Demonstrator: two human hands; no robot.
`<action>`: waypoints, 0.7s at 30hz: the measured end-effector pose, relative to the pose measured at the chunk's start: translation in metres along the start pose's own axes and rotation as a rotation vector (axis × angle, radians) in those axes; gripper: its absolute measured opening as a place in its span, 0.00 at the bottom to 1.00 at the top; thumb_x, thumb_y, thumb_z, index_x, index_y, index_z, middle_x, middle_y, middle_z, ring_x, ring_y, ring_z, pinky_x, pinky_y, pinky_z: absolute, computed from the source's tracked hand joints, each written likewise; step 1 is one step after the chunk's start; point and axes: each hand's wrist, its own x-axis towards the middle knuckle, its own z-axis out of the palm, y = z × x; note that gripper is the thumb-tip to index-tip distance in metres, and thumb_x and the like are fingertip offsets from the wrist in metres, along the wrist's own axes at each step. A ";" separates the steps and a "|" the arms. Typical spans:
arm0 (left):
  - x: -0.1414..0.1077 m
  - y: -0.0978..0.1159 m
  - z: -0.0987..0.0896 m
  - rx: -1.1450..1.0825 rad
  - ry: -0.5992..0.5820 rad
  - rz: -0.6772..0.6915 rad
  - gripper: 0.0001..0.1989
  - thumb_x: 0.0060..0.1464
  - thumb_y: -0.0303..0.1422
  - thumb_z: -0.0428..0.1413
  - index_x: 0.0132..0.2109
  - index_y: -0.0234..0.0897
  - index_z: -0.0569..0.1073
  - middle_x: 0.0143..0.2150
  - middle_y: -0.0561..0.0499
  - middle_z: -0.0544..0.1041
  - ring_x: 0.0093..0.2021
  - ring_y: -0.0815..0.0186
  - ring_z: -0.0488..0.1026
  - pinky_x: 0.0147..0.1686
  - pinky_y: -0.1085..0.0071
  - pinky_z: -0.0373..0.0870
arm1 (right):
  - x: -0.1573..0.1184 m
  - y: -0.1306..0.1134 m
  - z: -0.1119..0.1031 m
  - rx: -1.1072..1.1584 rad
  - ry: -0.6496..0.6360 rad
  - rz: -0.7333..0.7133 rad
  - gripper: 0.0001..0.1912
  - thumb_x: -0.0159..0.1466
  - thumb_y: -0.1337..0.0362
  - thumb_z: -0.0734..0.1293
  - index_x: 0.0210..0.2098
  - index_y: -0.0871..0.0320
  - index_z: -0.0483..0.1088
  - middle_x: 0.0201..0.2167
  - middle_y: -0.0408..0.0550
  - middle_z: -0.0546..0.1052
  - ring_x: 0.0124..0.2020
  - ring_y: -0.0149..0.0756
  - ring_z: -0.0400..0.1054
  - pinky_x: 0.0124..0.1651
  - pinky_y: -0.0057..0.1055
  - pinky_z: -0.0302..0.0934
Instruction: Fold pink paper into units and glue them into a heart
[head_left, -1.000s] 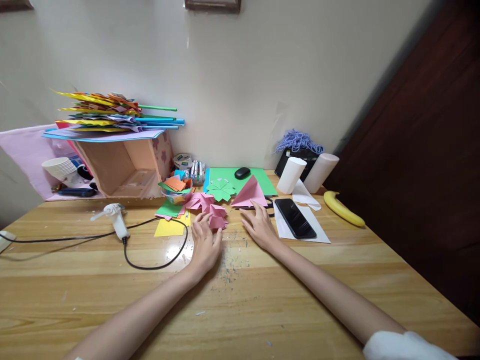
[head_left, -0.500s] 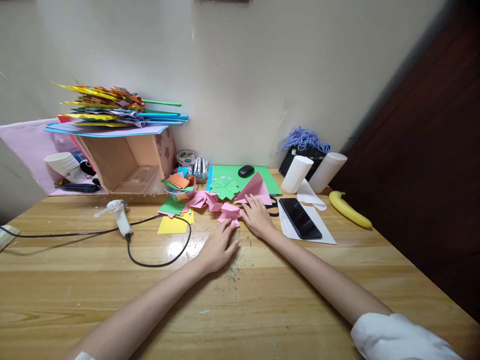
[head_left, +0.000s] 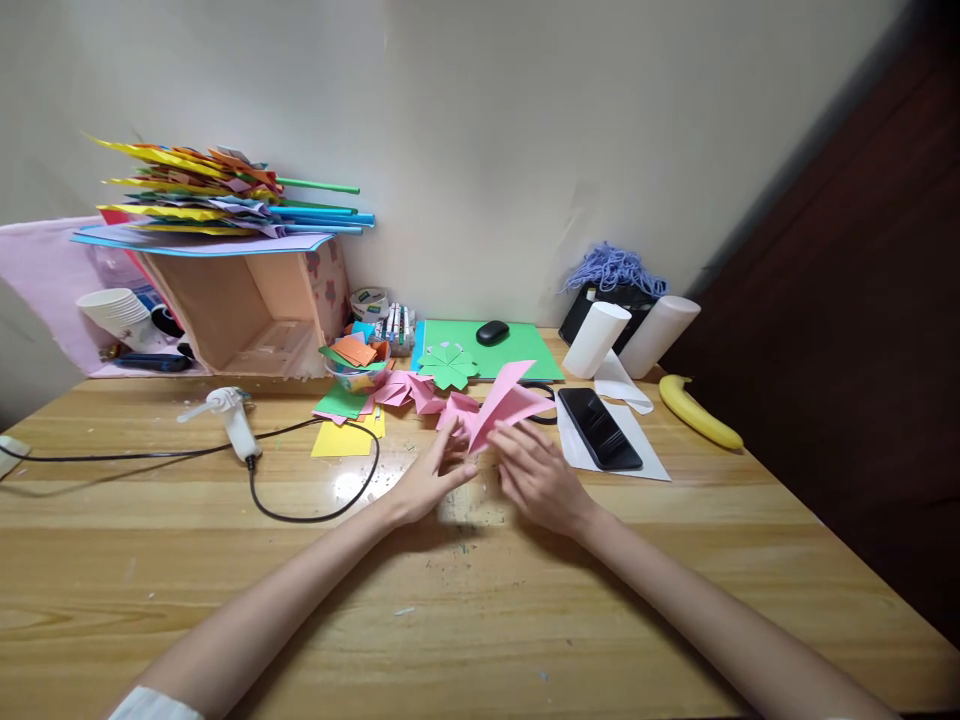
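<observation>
My right hand (head_left: 541, 478) pinches the lower edge of a folded pink sheet of paper (head_left: 504, 402), which is lifted off the table and partly opened along its crease. To the left of that sheet, my left hand (head_left: 433, 475) is held with thumb and fingers apart, its fingertips close to the paper. Several folded pink paper pieces (head_left: 405, 392) lie in a row just beyond my left hand. Behind them, a green paper flower shape (head_left: 448, 366) rests on a green sheet (head_left: 517, 350).
A glue gun (head_left: 234, 425) with a black cord lies left. Farther back are a cardboard box (head_left: 247, 320) topped with coloured paper and a bowl of scraps (head_left: 356, 370). Scissors (head_left: 546, 400), a phone (head_left: 600, 430), white paper rolls (head_left: 598, 340) and a banana (head_left: 699, 413) are on the right.
The right hand has picked up the pink sheet and brought it nearer, tilting and partly opening it. My left hand has come off the small pink folded piece, and its fingers have spread.
</observation>
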 end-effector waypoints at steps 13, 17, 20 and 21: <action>0.001 -0.010 0.012 -0.605 0.211 -0.317 0.20 0.47 0.37 0.56 0.45 0.28 0.68 0.43 0.41 0.74 0.42 0.58 0.71 0.42 0.64 0.67 | -0.022 -0.002 -0.016 0.296 -0.151 -0.225 0.17 0.63 0.72 0.55 0.48 0.56 0.66 0.46 0.48 0.73 0.50 0.33 0.65 0.54 0.37 0.61; -0.002 -0.004 0.010 -0.519 0.128 -0.347 0.18 0.47 0.36 0.55 0.45 0.31 0.69 0.45 0.43 0.73 0.44 0.60 0.70 0.43 0.65 0.66 | -0.026 0.017 -0.023 0.364 0.029 0.005 0.15 0.61 0.70 0.59 0.46 0.53 0.67 0.44 0.45 0.75 0.45 0.32 0.68 0.51 0.37 0.62; -0.002 0.001 0.006 -0.449 0.055 -0.364 0.19 0.46 0.35 0.57 0.46 0.33 0.69 0.46 0.44 0.73 0.44 0.60 0.70 0.42 0.66 0.66 | -0.028 0.032 -0.026 0.490 0.033 0.170 0.11 0.60 0.67 0.61 0.40 0.51 0.71 0.38 0.45 0.77 0.43 0.37 0.68 0.47 0.38 0.62; -0.002 0.001 0.005 -0.426 0.031 -0.363 0.20 0.45 0.35 0.57 0.46 0.33 0.68 0.46 0.44 0.73 0.44 0.60 0.70 0.41 0.67 0.66 | -0.029 0.035 -0.026 0.549 0.018 0.193 0.10 0.60 0.67 0.61 0.38 0.51 0.72 0.36 0.45 0.78 0.42 0.37 0.67 0.46 0.39 0.62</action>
